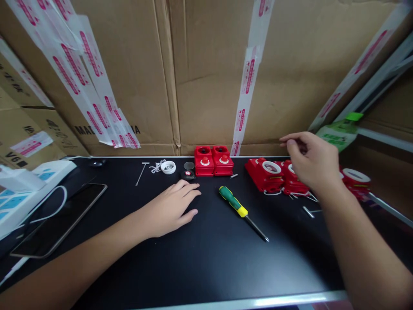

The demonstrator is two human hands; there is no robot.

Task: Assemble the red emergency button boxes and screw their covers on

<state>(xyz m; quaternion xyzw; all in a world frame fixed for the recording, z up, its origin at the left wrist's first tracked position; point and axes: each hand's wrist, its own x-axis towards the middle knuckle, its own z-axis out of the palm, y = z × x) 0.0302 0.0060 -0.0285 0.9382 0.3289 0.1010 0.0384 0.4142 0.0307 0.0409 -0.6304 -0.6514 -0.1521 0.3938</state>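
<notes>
My left hand point(172, 206) rests flat on the black tabletop with its fingers apart, holding nothing. Just beyond its fingertips sit a small black round part point(187, 175) and two red boxes point(204, 162) with red knobs. My right hand point(309, 159) is raised over the row of red units at the right, its fingers curled. Whatever lies inside those fingers, if anything, is hidden. Under and beside it are red units with white rings point(267, 174), and its wrist covers part of the row. A green and yellow screwdriver point(232, 201) lies between my hands.
At the left are a phone point(61, 219) and a white power strip point(38, 185) with cables. A T-shaped metal tool point(141, 173) and a white ring-shaped cap point(168, 167) lie near the back. Another T-shaped tool point(309, 212) is at the right, near a green bottle point(338, 131). Cardboard point(206, 94) walls the back.
</notes>
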